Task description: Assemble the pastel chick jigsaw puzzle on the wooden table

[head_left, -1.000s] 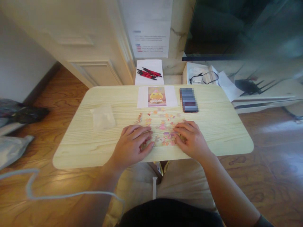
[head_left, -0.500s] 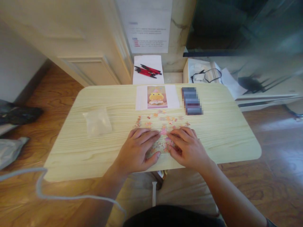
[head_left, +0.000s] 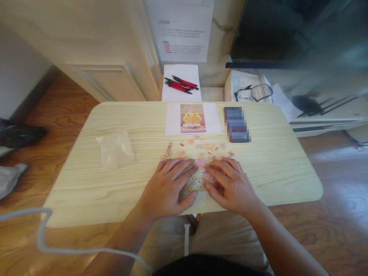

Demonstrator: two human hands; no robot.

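Small jigsaw puzzle pieces [head_left: 206, 174] in pinks, oranges and greens lie in a loose pile at the near side of the table. My left hand [head_left: 169, 186] rests palm down at the pile's left, fingers stretched out and thumb apart. Opposite it, my right hand [head_left: 228, 182] lies over the pile's right side, fingers lightly bent and thumb apart. Between the two sets of fingertips sits a pink puzzle piece [head_left: 200, 161]; whether either hand touches it I cannot tell. Pieces under both palms are partly hidden. Beyond them lies a printed picture [head_left: 193, 119] of a yellow character with a cake.
On the wooden-patterned table [head_left: 283, 165] are a clear plastic bag [head_left: 116, 149] at left and a phone [head_left: 237, 124] at back right. Red pens [head_left: 181, 85] lie on white paper behind the table. A white box [head_left: 253, 84] holds a black cable. A pale cable [head_left: 86, 251] crosses the lower left.
The view has shifted slightly, so the table sits a little differently in it. Both hands stay over the puzzle pieces in nearly the same pose.
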